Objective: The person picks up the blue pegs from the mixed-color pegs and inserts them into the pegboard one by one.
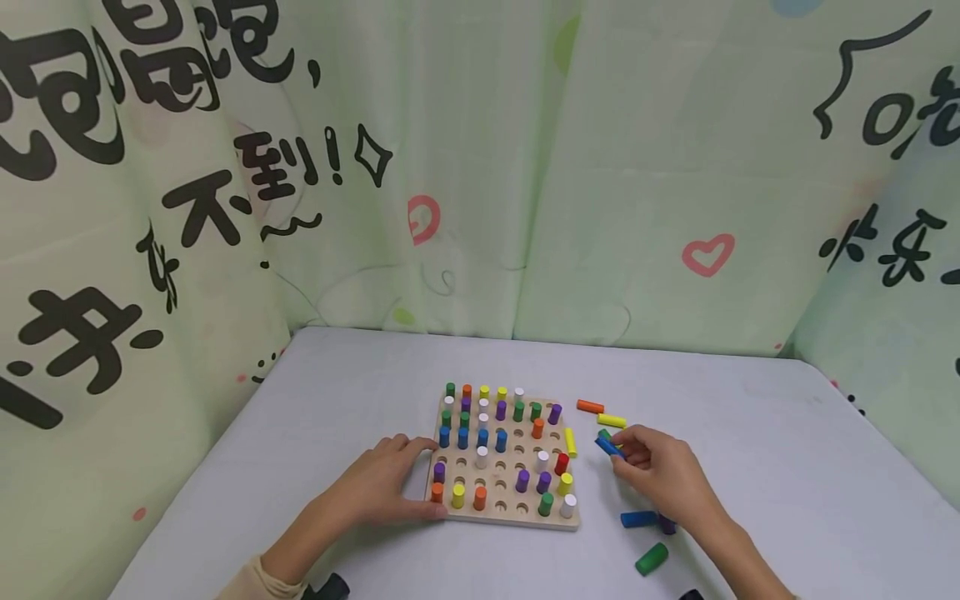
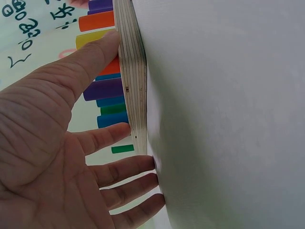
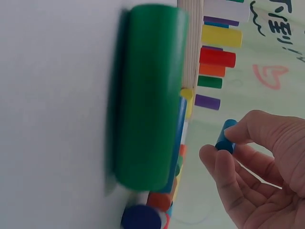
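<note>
A wooden pegboard (image 1: 510, 518) with rows of coloured pegs stands mid-table. My left hand (image 1: 386, 479) is at its left side; in the left wrist view the thumb and index fingertip touch the board's edge, the other fingers (image 2: 126, 169) spread straight toward the tabletop. To the right of the board, my right hand (image 1: 663, 467) pinches a blue peg (image 3: 226, 136) between thumb and fingers, raised above the table. Partly behind that peg shows a green peg (image 1: 604, 434). Several holes in the board's middle and right columns hold no peg.
Loose pegs lie right of the board: orange (image 1: 590, 407), yellow (image 1: 612, 421), blue (image 1: 638, 519), purple (image 1: 667, 524) and green (image 1: 651, 559). Another yellow peg (image 1: 571, 442) lies against the board's right edge. Printed curtains (image 1: 615, 208) surround the white table (image 1: 360, 367).
</note>
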{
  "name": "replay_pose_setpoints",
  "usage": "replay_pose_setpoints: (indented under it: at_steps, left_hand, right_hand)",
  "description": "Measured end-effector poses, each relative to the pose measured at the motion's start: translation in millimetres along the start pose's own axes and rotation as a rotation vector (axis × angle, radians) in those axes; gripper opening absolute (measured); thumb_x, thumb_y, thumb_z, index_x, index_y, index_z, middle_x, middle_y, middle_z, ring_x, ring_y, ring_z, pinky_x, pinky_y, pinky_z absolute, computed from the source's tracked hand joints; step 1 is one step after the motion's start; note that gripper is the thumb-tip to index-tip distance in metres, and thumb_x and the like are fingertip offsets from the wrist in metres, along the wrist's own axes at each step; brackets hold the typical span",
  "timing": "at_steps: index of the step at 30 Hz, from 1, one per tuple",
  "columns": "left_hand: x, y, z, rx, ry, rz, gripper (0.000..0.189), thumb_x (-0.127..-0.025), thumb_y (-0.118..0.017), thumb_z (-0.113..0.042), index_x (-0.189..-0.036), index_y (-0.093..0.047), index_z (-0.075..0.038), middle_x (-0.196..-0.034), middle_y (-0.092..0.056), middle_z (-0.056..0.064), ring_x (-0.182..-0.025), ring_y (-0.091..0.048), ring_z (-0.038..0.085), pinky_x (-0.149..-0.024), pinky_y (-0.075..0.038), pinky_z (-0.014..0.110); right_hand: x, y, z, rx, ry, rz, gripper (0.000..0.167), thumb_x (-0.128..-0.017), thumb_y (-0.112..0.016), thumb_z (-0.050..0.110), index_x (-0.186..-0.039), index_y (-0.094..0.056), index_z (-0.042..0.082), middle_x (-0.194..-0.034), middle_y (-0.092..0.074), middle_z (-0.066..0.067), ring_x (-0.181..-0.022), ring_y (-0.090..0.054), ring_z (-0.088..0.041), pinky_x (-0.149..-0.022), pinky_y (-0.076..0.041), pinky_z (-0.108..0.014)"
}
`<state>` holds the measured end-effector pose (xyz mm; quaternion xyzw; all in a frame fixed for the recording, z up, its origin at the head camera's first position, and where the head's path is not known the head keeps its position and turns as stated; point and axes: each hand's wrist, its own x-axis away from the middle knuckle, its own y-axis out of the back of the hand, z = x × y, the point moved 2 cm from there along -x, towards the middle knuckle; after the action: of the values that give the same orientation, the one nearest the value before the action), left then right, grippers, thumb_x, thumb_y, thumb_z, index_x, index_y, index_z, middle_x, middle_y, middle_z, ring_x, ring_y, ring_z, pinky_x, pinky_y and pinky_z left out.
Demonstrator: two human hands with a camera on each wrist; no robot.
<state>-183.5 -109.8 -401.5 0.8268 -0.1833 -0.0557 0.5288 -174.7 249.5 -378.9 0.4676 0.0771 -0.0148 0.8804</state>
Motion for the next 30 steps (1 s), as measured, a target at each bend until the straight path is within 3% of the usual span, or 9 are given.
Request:
replay_pose_setpoints:
  at_steps: [16,30]
  left_hand:
    - [0.4,0.2,-0.5,-0.005,0.009,0.002,0.088,-0.071,-0.084,-0.066,-0.14,-0.057,-0.018,-0.127,-0.062,0.013,-0.112,-0.058,0.029,-0.097,-0.052,0.057]
    - [0.8,0.4,0.6,-0.008,-0.008,-0.001,0.089,-0.071,-0.084,-0.066,-0.14,-0.057,-0.017,-0.124,-0.062,0.012,-0.11,-0.058,0.028,-0.096,-0.052,0.056]
  right_hand:
    - [-6.3,-12,25,-0.058,0.055,0.005,0.024,-0.09,-0.076,0.007,-0.113,-0.07,0.0,-0.095,-0.071,-0.006,-0.083,-0.066,-0.015,-0.076,-0.06,-0.029]
    - [-7.9,-18,38,-0.107,0.088,-0.016,0.019,-0.089,-0.076,0.005,-0.108,-0.072,0.002,-0.093,-0.071,-0.004,-0.082,-0.065,-0.014,-0.075,-0.057,-0.022]
